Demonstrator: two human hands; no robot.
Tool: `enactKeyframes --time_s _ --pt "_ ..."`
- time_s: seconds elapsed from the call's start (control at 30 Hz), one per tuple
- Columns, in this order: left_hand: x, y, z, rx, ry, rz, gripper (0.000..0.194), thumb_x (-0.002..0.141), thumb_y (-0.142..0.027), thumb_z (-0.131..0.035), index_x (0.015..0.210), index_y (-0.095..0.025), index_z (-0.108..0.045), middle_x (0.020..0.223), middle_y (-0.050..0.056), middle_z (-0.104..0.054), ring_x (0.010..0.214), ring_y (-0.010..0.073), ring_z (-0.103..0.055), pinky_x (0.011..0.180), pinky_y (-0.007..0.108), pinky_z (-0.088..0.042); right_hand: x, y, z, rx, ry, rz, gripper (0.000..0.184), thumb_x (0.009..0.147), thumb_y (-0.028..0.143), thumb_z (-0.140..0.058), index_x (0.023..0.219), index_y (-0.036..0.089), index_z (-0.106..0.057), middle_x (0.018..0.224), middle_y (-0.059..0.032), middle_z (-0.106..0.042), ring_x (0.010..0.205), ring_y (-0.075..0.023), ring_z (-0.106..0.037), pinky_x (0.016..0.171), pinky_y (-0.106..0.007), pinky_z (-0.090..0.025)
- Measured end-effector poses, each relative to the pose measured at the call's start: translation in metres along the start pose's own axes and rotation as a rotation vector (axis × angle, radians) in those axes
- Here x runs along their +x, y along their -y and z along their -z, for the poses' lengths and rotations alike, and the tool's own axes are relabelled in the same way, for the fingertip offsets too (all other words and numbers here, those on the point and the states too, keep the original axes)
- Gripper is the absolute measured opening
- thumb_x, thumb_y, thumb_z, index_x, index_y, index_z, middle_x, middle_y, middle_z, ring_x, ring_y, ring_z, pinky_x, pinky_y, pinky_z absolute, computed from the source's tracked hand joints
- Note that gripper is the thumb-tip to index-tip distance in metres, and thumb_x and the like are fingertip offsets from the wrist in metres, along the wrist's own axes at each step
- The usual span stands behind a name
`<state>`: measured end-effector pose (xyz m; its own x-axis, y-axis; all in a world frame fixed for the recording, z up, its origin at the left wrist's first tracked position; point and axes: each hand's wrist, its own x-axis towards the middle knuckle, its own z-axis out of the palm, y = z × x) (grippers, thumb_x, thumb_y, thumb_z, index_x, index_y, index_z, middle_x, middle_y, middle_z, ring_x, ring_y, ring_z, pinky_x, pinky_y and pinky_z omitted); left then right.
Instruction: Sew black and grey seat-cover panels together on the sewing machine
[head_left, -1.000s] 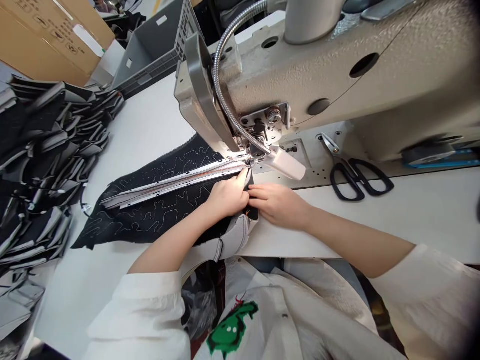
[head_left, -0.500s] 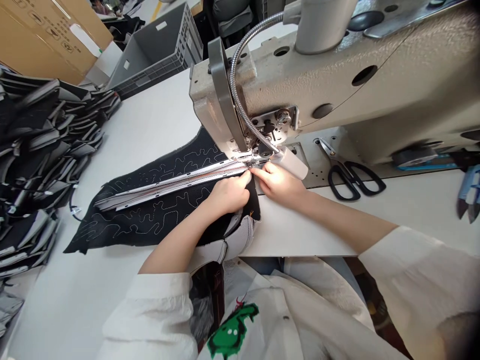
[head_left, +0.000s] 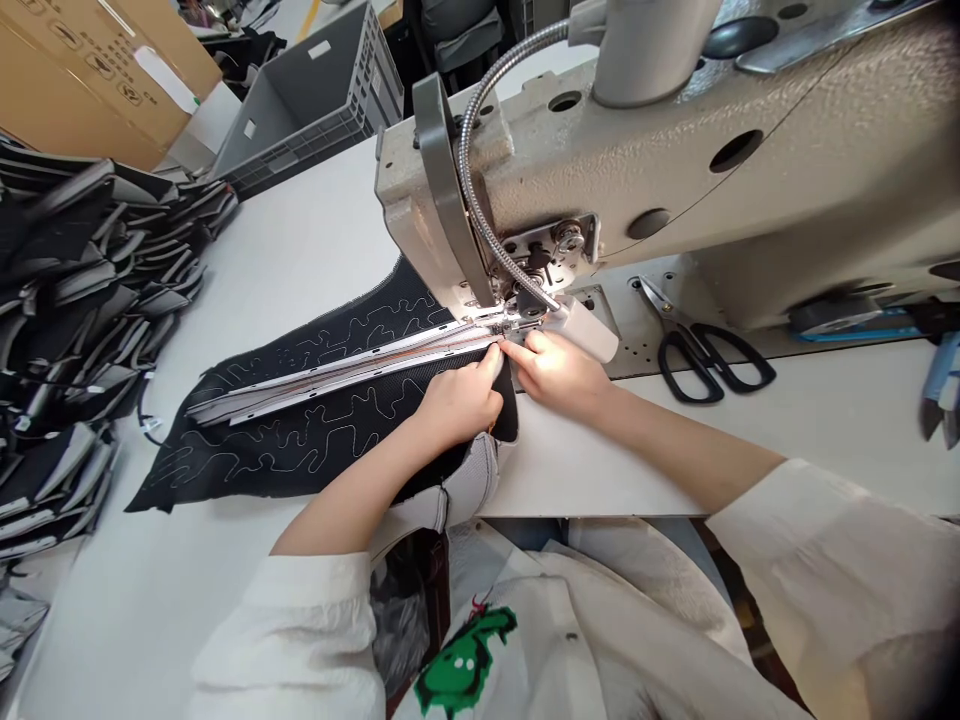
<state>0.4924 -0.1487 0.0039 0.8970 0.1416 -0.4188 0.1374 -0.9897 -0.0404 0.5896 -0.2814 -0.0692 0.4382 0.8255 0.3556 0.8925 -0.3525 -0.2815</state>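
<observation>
A black fabric piece [head_left: 259, 440] with wavy pale stitching lies under the head of a sewing machine [head_left: 427, 210]. Along it run white edging strips [head_left: 360, 366] with a reddish line between them, reaching the presser foot [head_left: 504, 326]. My left hand [head_left: 465, 400] is closed on the fabric just in front of the foot, thumb and fingers at the strip. Beside it, my right hand [head_left: 561, 372] has its fingers curled and its index fingertip on the same edge, almost touching my left thumb. The fabric's grey padded border [head_left: 472, 475] folds over the table's front edge.
Black-handled scissors [head_left: 712, 362] lie right of the machine bed. Blue-handled snips [head_left: 940, 385] are at the far right. Stacks of dark padded pieces [head_left: 90, 270] fill the left side. Behind stand a grey crate [head_left: 300, 140] and a cardboard box [head_left: 97, 80].
My left hand has shifted slightly, and the folded border beneath it has moved a little left. Both hands stay at the fabric edge by the foot.
</observation>
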Motion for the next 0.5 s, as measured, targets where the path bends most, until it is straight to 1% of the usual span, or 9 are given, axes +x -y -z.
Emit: enactKeyframes --time_s 0.07,0.1,0.13,0.2,0.27,0.33,0.4,0.43,0.5 --pt "-0.006 -0.001 0.000 0.036 0.044 0.024 0.073 0.083 -0.028 -0.040 0.151 -0.016 -0.015 0.108 0.014 -0.067 0.091 0.0320 -0.067 0.074 0.040 -0.051 -0.008 -0.002 0.007 0.097 -0.038 0.067 0.036 0.089 0.017 -0.040 0.115 0.014 -0.065 0.086 -0.0094 -0.062 0.088 -0.0234 -0.054 0.076 -0.035 -0.041" --pt "-0.010 -0.001 0.002 0.045 0.070 0.023 0.076 0.084 -0.031 -0.042 0.152 -0.017 -0.011 0.108 0.014 -0.067 0.091 0.0321 -0.067 0.073 0.040 -0.051 -0.011 -0.002 0.011 0.167 -0.040 0.123 0.034 0.088 0.015 -0.041 0.110 0.016 -0.067 0.087 -0.0084 -0.063 0.089 -0.0224 -0.055 0.079 -0.035 -0.042" --pt "-0.013 0.001 0.005 0.045 0.101 0.014 0.078 0.084 -0.032 -0.044 0.152 -0.018 -0.008 0.108 0.014 -0.067 0.091 0.0323 -0.067 0.073 0.040 -0.051 -0.015 0.000 0.015 0.243 -0.024 0.199 0.032 0.086 0.014 -0.042 0.106 0.018 -0.068 0.090 -0.0073 -0.064 0.092 -0.0213 -0.056 0.082 -0.035 -0.042" --pt "-0.018 0.006 0.012 0.017 0.152 -0.003 0.079 0.084 -0.033 -0.045 0.152 -0.020 -0.007 0.109 0.013 -0.068 0.094 0.0319 -0.066 0.074 0.039 -0.051 -0.019 0.005 0.020 0.380 0.060 0.379 0.029 0.082 0.011 -0.047 0.098 0.020 -0.070 0.097 -0.0048 -0.066 0.097 -0.0191 -0.057 0.091 -0.036 -0.040" --pt "-0.019 0.014 0.019 -0.059 0.172 -0.023 0.076 0.084 -0.030 -0.042 0.152 -0.022 -0.012 0.116 0.011 -0.067 0.099 0.0299 -0.065 0.080 0.038 -0.050 -0.022 0.013 0.020 0.444 0.181 0.529 0.027 0.079 0.011 -0.053 0.097 0.021 -0.070 0.106 -0.0037 -0.067 0.106 -0.0193 -0.057 0.099 -0.039 -0.036" --pt "-0.015 0.022 0.023 -0.174 0.154 -0.073 0.071 0.082 -0.025 -0.039 0.151 -0.022 -0.021 0.129 0.009 -0.060 0.112 0.0270 -0.060 0.091 0.036 -0.048 -0.023 0.020 0.014 0.434 0.276 0.611 0.028 0.079 0.013 -0.057 0.102 0.022 -0.071 0.117 -0.0046 -0.065 0.116 -0.0221 -0.053 0.106 -0.044 -0.031" --pt "-0.009 0.028 0.025 -0.278 0.136 -0.133 0.068 0.080 -0.023 -0.037 0.148 -0.020 -0.030 0.141 0.006 -0.050 0.125 0.0245 -0.050 0.102 0.033 -0.041 -0.024 0.024 0.007 0.392 0.332 0.654 0.033 0.079 0.014 -0.059 0.110 0.022 -0.069 0.129 -0.0063 -0.059 0.127 -0.0251 -0.046 0.110 -0.047 -0.026" --pt "-0.006 0.029 0.024 -0.308 0.135 -0.143 0.067 0.080 -0.023 -0.037 0.147 -0.019 -0.033 0.144 0.006 -0.047 0.129 0.0242 -0.047 0.106 0.033 -0.038 -0.024 0.025 0.004 0.371 0.344 0.666 0.036 0.080 0.013 -0.059 0.114 0.022 -0.068 0.133 -0.0068 -0.056 0.130 -0.0259 -0.043 0.111 -0.047 -0.025" --pt "0.000 0.028 0.023 -0.322 0.145 -0.120 0.066 0.079 -0.023 -0.038 0.145 -0.017 -0.036 0.144 0.006 -0.047 0.129 0.0252 -0.046 0.107 0.034 -0.037 -0.024 0.024 0.000 0.340 0.344 0.662 0.037 0.082 0.012 -0.056 0.116 0.021 -0.067 0.136 -0.0071 -0.053 0.132 -0.0265 -0.040 0.112 -0.048 -0.024"
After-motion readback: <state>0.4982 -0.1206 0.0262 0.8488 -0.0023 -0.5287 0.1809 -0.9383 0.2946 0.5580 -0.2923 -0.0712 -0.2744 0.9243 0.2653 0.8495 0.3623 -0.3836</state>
